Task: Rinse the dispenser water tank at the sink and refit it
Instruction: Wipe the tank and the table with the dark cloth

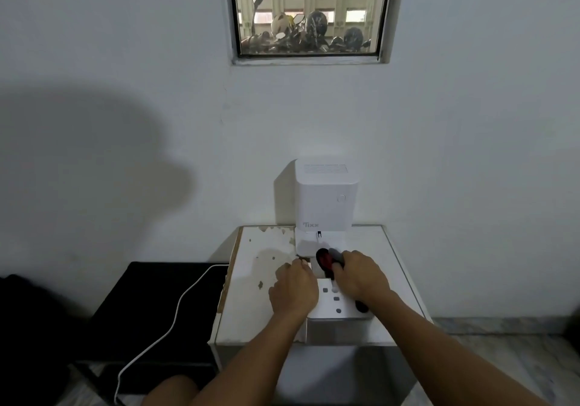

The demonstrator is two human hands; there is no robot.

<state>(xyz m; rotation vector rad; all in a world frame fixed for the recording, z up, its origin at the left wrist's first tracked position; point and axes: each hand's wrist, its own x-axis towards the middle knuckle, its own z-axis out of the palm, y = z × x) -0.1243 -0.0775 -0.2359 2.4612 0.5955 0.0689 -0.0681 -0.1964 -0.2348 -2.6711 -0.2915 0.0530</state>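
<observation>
A white water dispenser (326,198) stands upright against the wall at the back of a small white table (251,305). In front of it, at the table's near edge, lies a white box (335,324) with small grey pads on its upper face. My left hand (293,289) lies on the box's left far corner with the fingers curled over it. My right hand (361,277) is closed around a red and black tool (324,259), which looks like a screwdriver handle. The tool points toward the dispenser's base, and a black end shows below my wrist.
The table top has peeling, chipped patches on its left side. A white cable (175,311) runs across a black low stand (150,308) to the left of the table. A window (309,10) sits high in the wall. Tiled floor shows on the right.
</observation>
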